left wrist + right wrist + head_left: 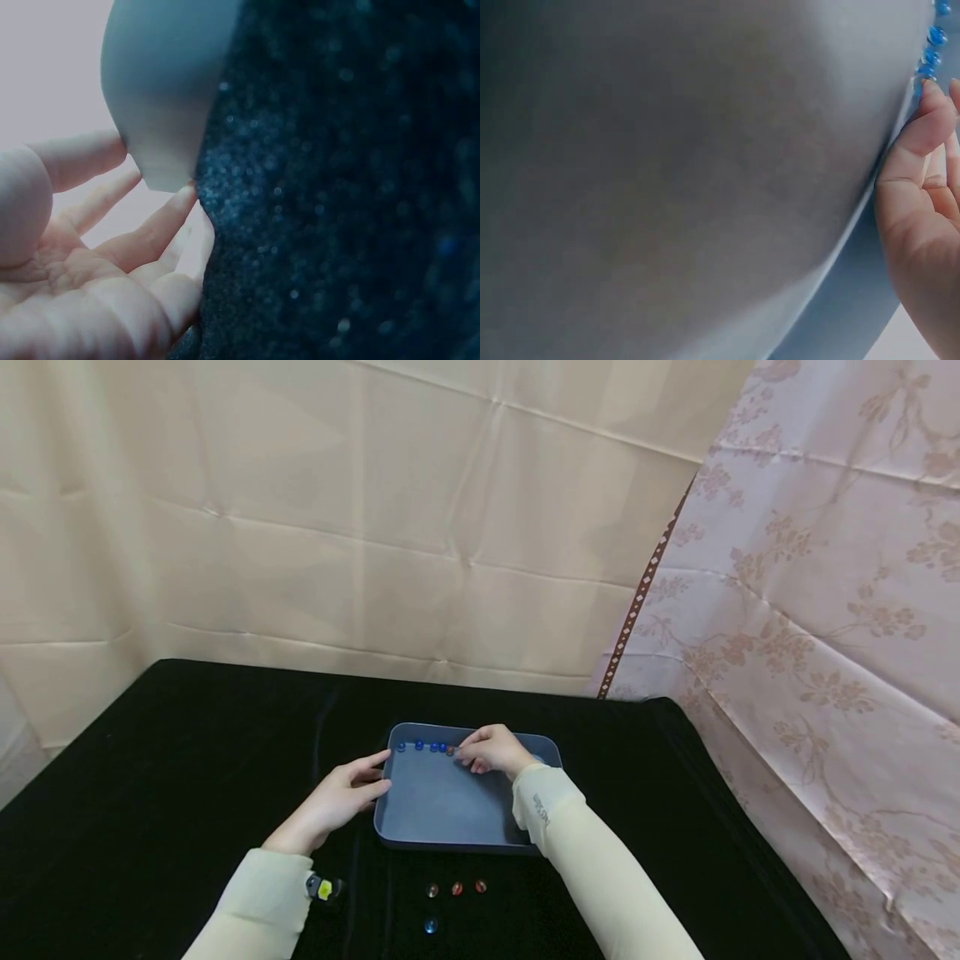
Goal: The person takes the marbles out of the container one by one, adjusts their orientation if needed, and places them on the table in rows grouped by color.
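In the head view a blue-grey rectangular tray (450, 806) lies on the black cloth. Along its far wall runs a row of several blue marbles (418, 745) with an amber one (450, 750) at the right end. My right hand (495, 750) reaches over the tray, its thumb and fingertips pinching a small marble beside the amber one; the fingers mostly cover it. Blue marbles (936, 36) also show by the thumb in the right wrist view. My left hand (341, 797) touches the tray's left side with thumb and fingers extended, fingertips against the wall (169, 169).
In front of the tray, three reddish and amber marbles (457, 888) lie in a line on the black cloth (187, 793), with one blue marble (431, 926) nearer me. A beige curtain (300, 527) hangs behind, and a floral curtain (825, 568) on the right.
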The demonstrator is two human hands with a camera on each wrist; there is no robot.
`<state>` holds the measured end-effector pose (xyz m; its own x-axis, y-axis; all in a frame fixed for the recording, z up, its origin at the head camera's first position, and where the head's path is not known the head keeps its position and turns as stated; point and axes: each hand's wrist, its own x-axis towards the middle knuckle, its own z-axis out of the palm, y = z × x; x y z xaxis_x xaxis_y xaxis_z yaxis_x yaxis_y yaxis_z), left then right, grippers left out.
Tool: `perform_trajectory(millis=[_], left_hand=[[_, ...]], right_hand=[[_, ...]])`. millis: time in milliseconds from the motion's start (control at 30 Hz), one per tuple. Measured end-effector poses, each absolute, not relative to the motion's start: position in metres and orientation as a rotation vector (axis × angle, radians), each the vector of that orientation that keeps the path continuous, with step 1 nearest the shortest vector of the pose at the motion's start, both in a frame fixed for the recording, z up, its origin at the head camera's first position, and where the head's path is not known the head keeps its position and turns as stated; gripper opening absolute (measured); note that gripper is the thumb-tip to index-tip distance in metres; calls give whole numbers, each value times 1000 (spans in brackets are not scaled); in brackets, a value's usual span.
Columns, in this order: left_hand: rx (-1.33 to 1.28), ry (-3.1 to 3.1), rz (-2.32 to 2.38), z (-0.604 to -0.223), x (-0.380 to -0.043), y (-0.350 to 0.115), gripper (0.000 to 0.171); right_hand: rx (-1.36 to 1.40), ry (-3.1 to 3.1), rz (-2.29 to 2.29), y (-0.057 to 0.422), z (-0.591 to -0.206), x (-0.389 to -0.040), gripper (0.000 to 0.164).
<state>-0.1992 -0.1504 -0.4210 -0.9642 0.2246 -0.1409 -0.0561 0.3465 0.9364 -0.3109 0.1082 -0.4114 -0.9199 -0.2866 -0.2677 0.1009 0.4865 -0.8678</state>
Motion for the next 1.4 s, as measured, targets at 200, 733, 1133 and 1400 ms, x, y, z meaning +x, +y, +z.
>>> perform_trajectory(millis=[200, 733, 1133, 1400], left_hand=[[146, 2364, 1665, -421, -199, -150, 54], [147, 2351, 1670, -422, -199, -150, 54], [144, 2352, 1659, -420, -200, -151, 54], [154, 2358, 1661, -421, -199, -151, 54]], right_hand=[[-143, 2337, -1454, 109, -404, -310, 12], [-218, 2287, -1483, 109, -382, -301, 19], [-247, 2227, -1545, 116, -369, -294, 30], [-277, 2192, -1615, 125, -362, -287, 32]])
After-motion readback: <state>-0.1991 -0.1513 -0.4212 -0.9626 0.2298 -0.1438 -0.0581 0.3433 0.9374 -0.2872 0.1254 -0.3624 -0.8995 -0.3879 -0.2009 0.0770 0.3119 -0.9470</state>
